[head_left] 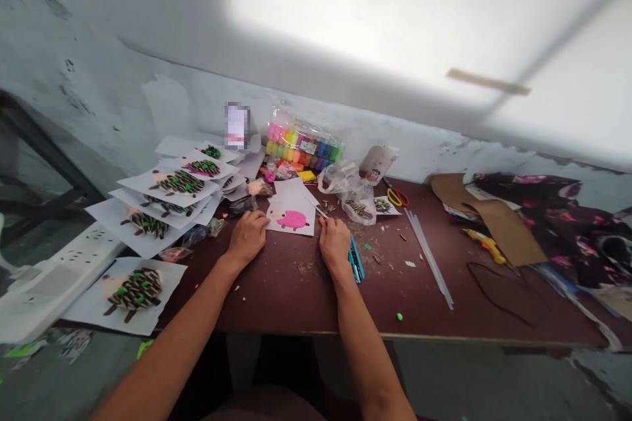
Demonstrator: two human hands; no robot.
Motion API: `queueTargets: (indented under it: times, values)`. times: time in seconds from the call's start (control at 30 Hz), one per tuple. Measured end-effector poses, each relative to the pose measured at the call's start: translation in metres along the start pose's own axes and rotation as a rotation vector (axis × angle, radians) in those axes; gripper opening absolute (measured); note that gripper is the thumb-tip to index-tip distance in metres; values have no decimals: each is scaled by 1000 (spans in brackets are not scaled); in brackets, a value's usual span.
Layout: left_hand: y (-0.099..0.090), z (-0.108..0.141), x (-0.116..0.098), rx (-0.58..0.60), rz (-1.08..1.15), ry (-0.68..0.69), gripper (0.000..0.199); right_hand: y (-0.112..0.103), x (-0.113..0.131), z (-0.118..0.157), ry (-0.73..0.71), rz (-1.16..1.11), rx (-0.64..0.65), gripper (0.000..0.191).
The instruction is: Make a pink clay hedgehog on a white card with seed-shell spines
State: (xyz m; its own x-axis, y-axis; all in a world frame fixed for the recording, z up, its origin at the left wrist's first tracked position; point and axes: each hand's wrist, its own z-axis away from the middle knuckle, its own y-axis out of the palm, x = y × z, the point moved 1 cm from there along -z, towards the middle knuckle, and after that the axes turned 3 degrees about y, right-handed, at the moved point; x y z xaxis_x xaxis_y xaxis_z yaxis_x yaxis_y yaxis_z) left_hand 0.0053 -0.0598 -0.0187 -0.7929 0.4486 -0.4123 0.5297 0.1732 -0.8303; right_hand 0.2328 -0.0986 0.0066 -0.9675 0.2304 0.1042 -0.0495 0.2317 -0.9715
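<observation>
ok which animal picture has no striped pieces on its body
The pink picture between the left hand and right hand: its body is plain pink, while others, like the front-left picture, carry striped pieces and green bits.

a dark red table holds 1 pink-marked sheet centrally, scissors far, translucent sticks right, 1 green bit near.

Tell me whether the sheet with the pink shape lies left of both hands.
No, the sheet lies between the left hand and right hand.
</observation>
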Motion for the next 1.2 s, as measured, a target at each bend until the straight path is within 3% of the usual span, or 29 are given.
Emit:
queueTargets:
  times: [0.27,0.43,0.8,1.2]
  values:
    - [-2,2,-2,22,1,34,36,-1,-8,0,67,-33,-53,19]
    - [-1,1,0,43,35,34,35,-3,-6,3,39,-12,21,14]
    - [-2,2,0,23,60,20,31,-7,-6,2,34,-70,8,19]
    - [-2,2,3,16,112,1,30,-17,6,-38,-88,64,125,20]
